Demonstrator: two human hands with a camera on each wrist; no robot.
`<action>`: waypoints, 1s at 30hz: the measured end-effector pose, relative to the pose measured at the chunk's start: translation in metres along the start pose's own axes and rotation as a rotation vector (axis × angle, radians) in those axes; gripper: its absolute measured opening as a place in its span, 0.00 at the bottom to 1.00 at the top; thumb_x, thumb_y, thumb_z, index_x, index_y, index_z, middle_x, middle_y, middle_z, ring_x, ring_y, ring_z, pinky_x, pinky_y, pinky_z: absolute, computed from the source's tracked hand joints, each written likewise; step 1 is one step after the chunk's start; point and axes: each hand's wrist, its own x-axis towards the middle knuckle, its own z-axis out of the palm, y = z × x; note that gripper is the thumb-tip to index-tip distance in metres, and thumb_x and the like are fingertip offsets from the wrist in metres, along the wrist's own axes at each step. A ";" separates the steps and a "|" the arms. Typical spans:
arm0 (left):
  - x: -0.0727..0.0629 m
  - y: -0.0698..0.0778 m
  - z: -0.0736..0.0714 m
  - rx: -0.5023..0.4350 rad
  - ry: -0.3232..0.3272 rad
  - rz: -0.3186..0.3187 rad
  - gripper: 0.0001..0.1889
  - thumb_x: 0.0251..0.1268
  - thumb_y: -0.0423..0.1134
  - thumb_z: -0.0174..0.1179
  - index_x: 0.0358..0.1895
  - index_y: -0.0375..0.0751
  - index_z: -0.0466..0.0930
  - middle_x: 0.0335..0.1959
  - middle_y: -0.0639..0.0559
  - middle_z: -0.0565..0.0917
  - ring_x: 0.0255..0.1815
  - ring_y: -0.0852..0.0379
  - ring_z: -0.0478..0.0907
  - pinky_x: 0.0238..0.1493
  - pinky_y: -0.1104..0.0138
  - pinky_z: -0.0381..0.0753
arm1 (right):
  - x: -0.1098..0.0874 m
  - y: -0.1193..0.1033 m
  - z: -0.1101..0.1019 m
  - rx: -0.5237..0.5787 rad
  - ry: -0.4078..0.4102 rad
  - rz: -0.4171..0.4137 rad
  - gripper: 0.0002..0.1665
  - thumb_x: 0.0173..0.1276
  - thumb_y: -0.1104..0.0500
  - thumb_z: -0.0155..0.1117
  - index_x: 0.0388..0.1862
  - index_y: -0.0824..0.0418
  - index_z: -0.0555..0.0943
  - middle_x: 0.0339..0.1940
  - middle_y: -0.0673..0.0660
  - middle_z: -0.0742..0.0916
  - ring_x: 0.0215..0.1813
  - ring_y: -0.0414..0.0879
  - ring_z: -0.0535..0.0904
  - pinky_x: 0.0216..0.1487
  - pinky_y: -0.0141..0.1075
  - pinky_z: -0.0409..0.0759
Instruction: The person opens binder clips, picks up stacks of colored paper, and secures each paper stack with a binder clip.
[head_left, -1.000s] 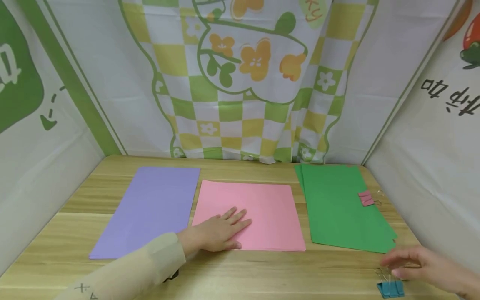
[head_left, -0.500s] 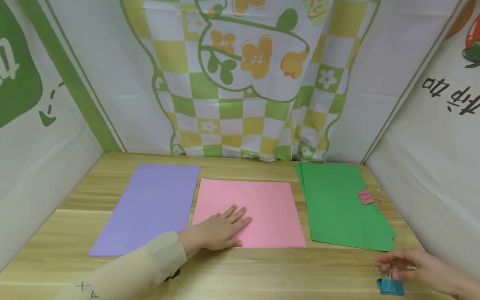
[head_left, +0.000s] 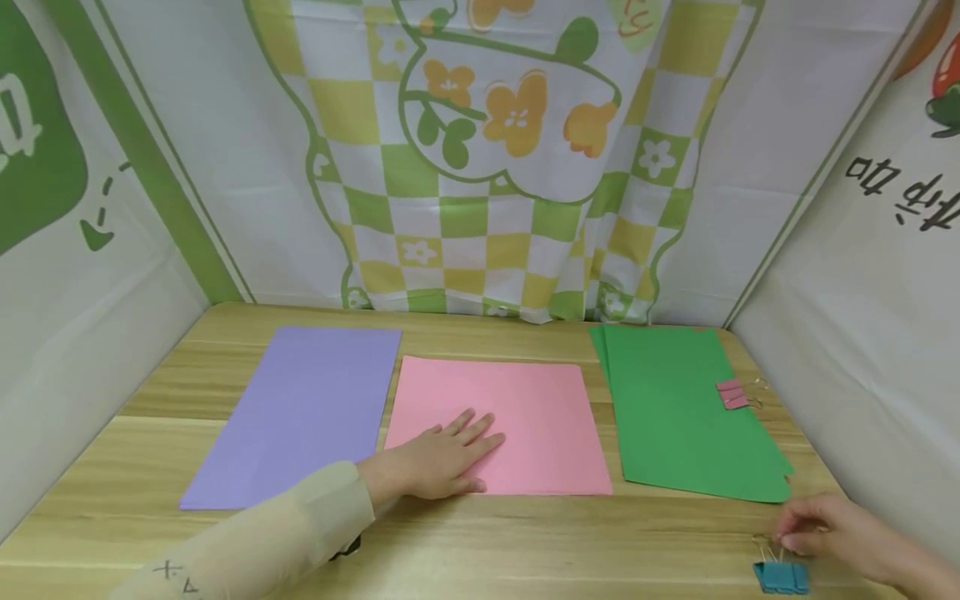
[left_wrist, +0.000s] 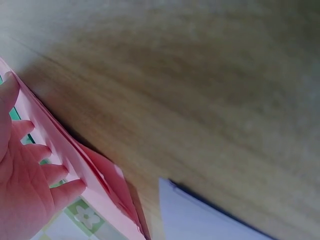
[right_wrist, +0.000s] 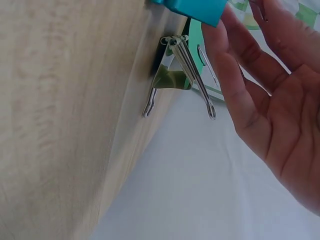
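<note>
My left hand (head_left: 442, 462) lies flat, fingers spread, on a stack of pink paper (head_left: 540, 425) in the middle of the table. The left wrist view shows its fingers over the pink sheets (left_wrist: 107, 175), whose edges are slightly fanned. At the front right, my right hand (head_left: 832, 529) pinches a wire handle of a teal binder clip (head_left: 782, 577) between thumb and forefinger. That clip stands in a small group of teal clips on the wood. In the right wrist view, a teal clip (right_wrist: 200, 9) is right at the fingertips, and another shiny clip (right_wrist: 172, 72) with wire handles sits beyond.
Purple paper (head_left: 307, 408) lies to the left of the pink stack. On the right, green sheets (head_left: 675, 408) overlap unevenly, with pink binder clips (head_left: 732, 395) on their right side. A checkered curtain (head_left: 465, 242) hangs behind the wooden table (head_left: 525, 542).
My right hand's fingers have closed in on the handle of a teal clip, and the hand has shifted slightly. The left hand stays on the pink paper.
</note>
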 end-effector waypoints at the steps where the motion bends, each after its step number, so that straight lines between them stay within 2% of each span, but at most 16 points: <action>1: 0.000 0.000 0.000 0.001 0.001 0.000 0.37 0.76 0.58 0.48 0.81 0.51 0.49 0.82 0.44 0.44 0.82 0.39 0.41 0.73 0.40 0.63 | 0.001 -0.001 0.000 0.002 -0.005 0.008 0.08 0.67 0.75 0.58 0.36 0.66 0.82 0.33 0.43 0.87 0.37 0.25 0.76 0.28 0.28 0.75; 4: 0.000 0.000 -0.002 -0.001 0.002 -0.003 0.37 0.76 0.58 0.48 0.81 0.51 0.49 0.82 0.44 0.44 0.82 0.39 0.41 0.73 0.40 0.62 | 0.004 -0.003 0.000 0.008 -0.006 0.019 0.09 0.69 0.75 0.57 0.36 0.64 0.81 0.36 0.40 0.86 0.38 0.25 0.75 0.28 0.28 0.74; 7: 0.000 0.001 -0.002 -0.002 -0.002 -0.006 0.37 0.76 0.59 0.48 0.81 0.52 0.49 0.83 0.44 0.44 0.82 0.39 0.41 0.73 0.40 0.62 | 0.006 -0.003 0.000 0.021 -0.008 0.052 0.09 0.71 0.74 0.56 0.35 0.63 0.78 0.42 0.38 0.86 0.44 0.24 0.76 0.32 0.26 0.75; 12: -0.002 0.003 -0.002 -0.010 -0.002 -0.008 0.36 0.76 0.58 0.49 0.80 0.51 0.50 0.82 0.44 0.45 0.82 0.39 0.41 0.73 0.40 0.62 | 0.007 -0.003 0.000 -0.024 0.015 0.085 0.09 0.72 0.71 0.56 0.34 0.58 0.76 0.49 0.39 0.85 0.54 0.22 0.74 0.41 0.22 0.74; 15: -0.003 0.004 -0.002 -0.008 0.003 -0.005 0.36 0.76 0.58 0.49 0.80 0.51 0.50 0.82 0.44 0.45 0.82 0.39 0.42 0.72 0.40 0.63 | 0.009 -0.006 0.000 0.007 0.006 0.098 0.08 0.74 0.71 0.54 0.34 0.60 0.74 0.46 0.38 0.84 0.51 0.22 0.73 0.38 0.23 0.72; 19: -0.003 0.003 -0.001 -0.001 0.004 -0.003 0.36 0.76 0.58 0.49 0.80 0.51 0.50 0.82 0.44 0.45 0.82 0.39 0.42 0.72 0.40 0.63 | 0.011 -0.008 -0.001 0.081 -0.019 0.103 0.09 0.76 0.71 0.49 0.35 0.64 0.72 0.45 0.42 0.84 0.52 0.24 0.75 0.40 0.23 0.73; 23: -0.002 0.003 0.000 0.002 0.004 -0.004 0.36 0.76 0.58 0.48 0.80 0.51 0.50 0.83 0.44 0.45 0.82 0.40 0.42 0.73 0.40 0.63 | 0.014 -0.011 -0.002 0.096 -0.011 0.084 0.10 0.77 0.72 0.46 0.34 0.64 0.70 0.45 0.46 0.84 0.53 0.29 0.77 0.43 0.24 0.75; 25: -0.002 0.002 -0.001 0.002 0.004 -0.005 0.36 0.76 0.58 0.48 0.81 0.51 0.50 0.83 0.44 0.45 0.83 0.40 0.42 0.72 0.40 0.63 | 0.016 -0.012 -0.002 0.088 0.002 0.078 0.10 0.77 0.72 0.46 0.34 0.64 0.70 0.43 0.47 0.83 0.54 0.28 0.76 0.44 0.23 0.75; 30: -0.002 0.003 -0.001 0.004 -0.001 -0.008 0.36 0.76 0.58 0.48 0.81 0.52 0.49 0.83 0.45 0.45 0.83 0.41 0.41 0.72 0.41 0.64 | 0.022 -0.016 0.001 0.001 0.058 0.100 0.11 0.76 0.70 0.51 0.31 0.61 0.69 0.48 0.47 0.85 0.57 0.24 0.73 0.41 0.24 0.72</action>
